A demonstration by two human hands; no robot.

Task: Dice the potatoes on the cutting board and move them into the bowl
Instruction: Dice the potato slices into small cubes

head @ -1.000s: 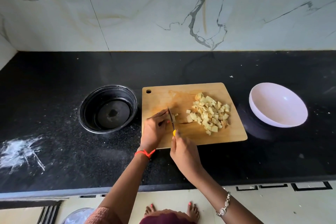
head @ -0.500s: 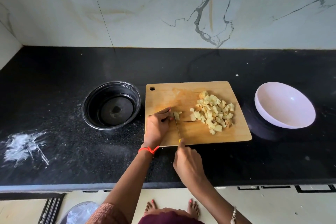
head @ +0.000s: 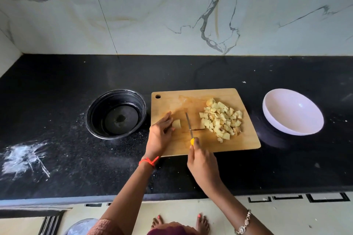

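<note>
I see the wooden cutting board (head: 191, 97) lying flat on the black tabletop (head: 57, 101). The left grip (head: 159, 135) is on the left part of the board. Its fingers curl onto one potato piece (head: 176, 123) and hold it down. The right grip (head: 203, 166) is closed tight around the yellow handle of the knife (head: 189, 127). The thin blade points away from me. It sits just to the right of the potato piece, between that piece and the pile. I cannot tell if the blade touches the board.

The pile of potato cubes (head: 222, 120) is on the right part of the board, apart from the knife. The white bowl (head: 305, 120) stands on the tabletop just to the right of the board, and no potato is in it. A black bowl (head: 95, 116) stands right beside the board on the left. Far to the left there is a white powder smear (head: 23, 156) on the tabletop. A red thread (head: 149, 161) is tied on the left wrist, and a bracelet (head: 243, 225) is on the right wrist.
</note>
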